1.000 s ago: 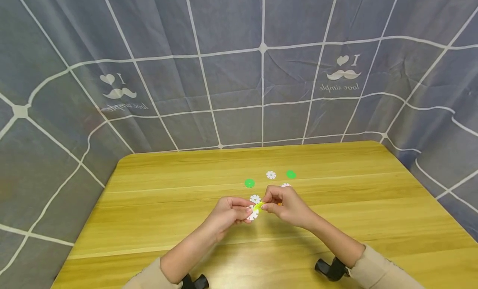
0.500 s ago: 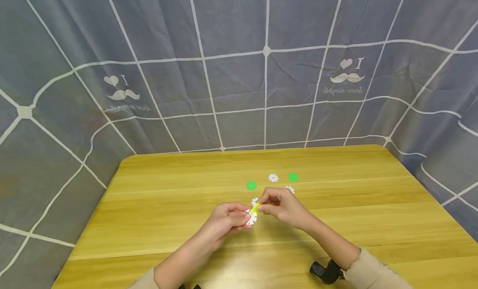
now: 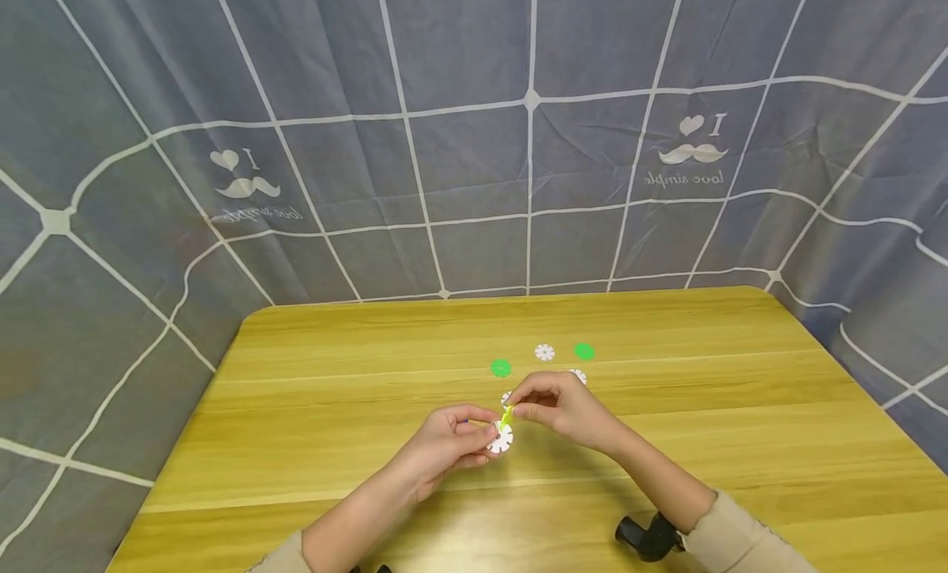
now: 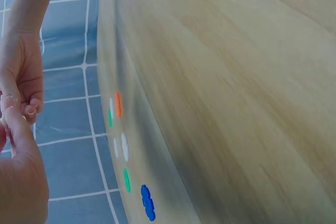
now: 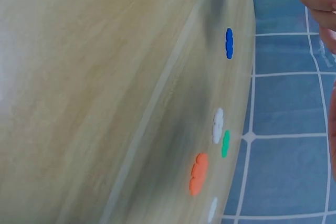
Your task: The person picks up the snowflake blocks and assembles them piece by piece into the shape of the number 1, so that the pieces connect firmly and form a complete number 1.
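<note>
Between thumb and fingers, my left hand (image 3: 453,443) holds a white notched disc (image 3: 501,440) with its flat face toward the head camera. A bright yellow notched piece (image 3: 507,417) stands at the disc's upper edge, seen nearly edge-on. Thumb and fingertips of my right hand (image 3: 559,407) pinch the yellow piece from the right. Both hands are above the table. In the left wrist view, the fingertips of the left hand (image 4: 21,177) and the right hand (image 4: 23,72) meet at the left edge, and the held pieces are mostly hidden.
On the wooden table (image 3: 355,449) behind the hands lie green discs (image 3: 500,368) and white discs (image 3: 544,352). A blue disc (image 4: 148,203) and an orange disc (image 4: 118,104) show in the left wrist view. A grey curtain (image 3: 474,178) with white lines borders the table.
The yellow piece has turned from slanting to more upright on the white disc. Both hands have shifted slightly, still holding the pieces; the white disc now shows more of its face.
</note>
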Action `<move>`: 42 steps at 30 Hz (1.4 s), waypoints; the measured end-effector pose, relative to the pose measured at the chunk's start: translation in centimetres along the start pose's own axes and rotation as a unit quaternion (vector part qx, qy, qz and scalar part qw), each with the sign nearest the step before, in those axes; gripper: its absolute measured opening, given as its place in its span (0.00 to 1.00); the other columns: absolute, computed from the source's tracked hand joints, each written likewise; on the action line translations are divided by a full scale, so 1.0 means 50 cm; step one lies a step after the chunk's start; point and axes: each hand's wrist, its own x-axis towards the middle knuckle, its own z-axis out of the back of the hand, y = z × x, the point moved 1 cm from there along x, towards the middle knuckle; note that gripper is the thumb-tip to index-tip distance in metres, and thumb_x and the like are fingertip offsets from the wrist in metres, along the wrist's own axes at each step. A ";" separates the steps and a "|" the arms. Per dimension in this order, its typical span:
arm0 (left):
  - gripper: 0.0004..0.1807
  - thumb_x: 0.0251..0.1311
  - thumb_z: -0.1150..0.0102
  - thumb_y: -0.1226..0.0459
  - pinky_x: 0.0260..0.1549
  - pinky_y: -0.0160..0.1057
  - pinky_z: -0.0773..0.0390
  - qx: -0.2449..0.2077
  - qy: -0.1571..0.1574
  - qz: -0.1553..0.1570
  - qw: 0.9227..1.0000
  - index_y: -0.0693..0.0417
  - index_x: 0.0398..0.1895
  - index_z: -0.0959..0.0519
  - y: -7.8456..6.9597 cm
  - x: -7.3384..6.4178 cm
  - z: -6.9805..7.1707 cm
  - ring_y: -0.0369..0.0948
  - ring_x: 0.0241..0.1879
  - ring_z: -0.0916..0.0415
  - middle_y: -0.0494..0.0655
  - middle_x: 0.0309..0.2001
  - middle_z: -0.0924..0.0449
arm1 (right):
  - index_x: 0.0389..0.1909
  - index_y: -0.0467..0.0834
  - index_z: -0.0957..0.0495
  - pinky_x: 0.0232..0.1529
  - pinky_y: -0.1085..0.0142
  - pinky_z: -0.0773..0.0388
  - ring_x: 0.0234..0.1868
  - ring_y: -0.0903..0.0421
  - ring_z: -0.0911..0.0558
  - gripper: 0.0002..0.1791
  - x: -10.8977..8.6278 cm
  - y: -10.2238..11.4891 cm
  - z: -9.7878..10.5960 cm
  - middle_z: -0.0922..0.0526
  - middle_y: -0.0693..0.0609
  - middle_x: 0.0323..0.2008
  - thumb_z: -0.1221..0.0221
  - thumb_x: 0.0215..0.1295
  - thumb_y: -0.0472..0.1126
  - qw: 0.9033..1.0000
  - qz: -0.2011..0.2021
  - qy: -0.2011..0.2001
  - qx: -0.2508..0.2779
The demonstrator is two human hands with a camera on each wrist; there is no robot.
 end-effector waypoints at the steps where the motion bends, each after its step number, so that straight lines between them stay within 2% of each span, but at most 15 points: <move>1: 0.17 0.62 0.45 0.70 0.28 0.25 0.22 0.000 0.003 0.000 1.000 0.71 0.51 0.29 0.001 0.001 0.000 0.34 0.27 0.20 0.47 0.30 0.17 | 0.36 0.36 0.19 0.34 0.66 0.21 0.32 0.56 0.20 0.05 -0.001 -0.002 0.000 0.18 0.47 0.33 0.40 0.60 0.32 1.000 -0.002 0.001 0.002; 6: 0.19 0.64 0.47 0.67 0.28 0.25 0.22 0.006 0.016 0.003 1.000 0.73 0.54 0.31 0.009 0.003 -0.005 0.33 0.27 0.21 0.45 0.30 0.18 | 0.37 0.36 0.20 0.36 0.66 0.21 0.35 0.51 0.20 0.06 -0.008 -0.006 -0.004 0.18 0.47 0.35 0.41 0.61 0.34 1.000 -0.016 0.009 0.013; 13: 0.22 0.68 0.52 0.60 0.25 0.25 0.23 0.015 0.022 0.007 1.000 0.74 0.53 0.29 0.017 0.008 -0.018 0.32 0.24 0.23 0.49 0.33 0.18 | 0.37 0.40 0.19 0.32 0.69 0.24 0.32 0.60 0.23 0.05 -0.016 -0.003 -0.005 0.19 0.51 0.33 0.41 0.61 0.34 1.000 -0.016 0.016 -0.004; 20: 0.23 0.69 0.53 0.59 0.24 0.24 0.23 0.001 0.040 0.023 0.999 0.75 0.54 0.31 0.023 0.005 -0.018 0.31 0.24 0.24 0.51 0.37 0.18 | 0.36 0.42 0.18 0.32 0.69 0.25 0.31 0.62 0.26 0.05 -0.012 0.002 -0.013 0.19 0.53 0.33 0.40 0.61 0.35 0.999 -0.013 0.029 -0.018; 24: 0.23 0.68 0.51 0.60 0.25 0.25 0.23 -0.002 0.042 0.020 0.999 0.75 0.52 0.31 0.026 0.003 -0.018 0.32 0.26 0.23 0.50 0.37 0.18 | 0.37 0.40 0.18 0.32 0.69 0.24 0.32 0.62 0.25 0.06 -0.012 0.002 -0.015 0.19 0.52 0.33 0.40 0.61 0.35 0.999 -0.008 0.033 -0.013; 28: 0.21 0.67 0.49 0.61 0.27 0.27 0.22 0.000 0.033 0.019 0.999 0.74 0.51 0.29 0.029 0.000 -0.014 0.34 0.29 0.23 0.49 0.37 0.18 | 0.39 0.39 0.19 0.31 0.69 0.24 0.32 0.61 0.24 0.08 -0.014 -0.002 -0.008 0.19 0.52 0.32 0.39 0.60 0.37 0.999 -0.032 0.020 -0.007; 34: 0.24 0.66 0.48 0.60 0.35 0.32 0.21 0.015 0.014 0.011 1.000 0.74 0.55 0.31 0.028 -0.003 0.001 0.34 0.34 0.23 0.45 0.38 0.20 | 0.40 0.35 0.20 0.31 0.69 0.25 0.31 0.58 0.24 0.11 -0.018 -0.015 0.015 0.20 0.51 0.30 0.37 0.58 0.37 0.997 -0.081 -0.004 0.000; 42: 0.25 0.66 0.48 0.63 0.40 0.32 0.22 -0.002 0.010 0.004 1.000 0.78 0.56 0.34 0.031 -0.004 0.016 0.38 0.42 0.23 0.53 0.45 0.21 | 0.40 0.33 0.22 0.31 0.68 0.26 0.31 0.56 0.24 0.13 -0.034 -0.042 0.058 0.22 0.47 0.30 0.36 0.57 0.36 0.990 -0.135 -0.032 0.004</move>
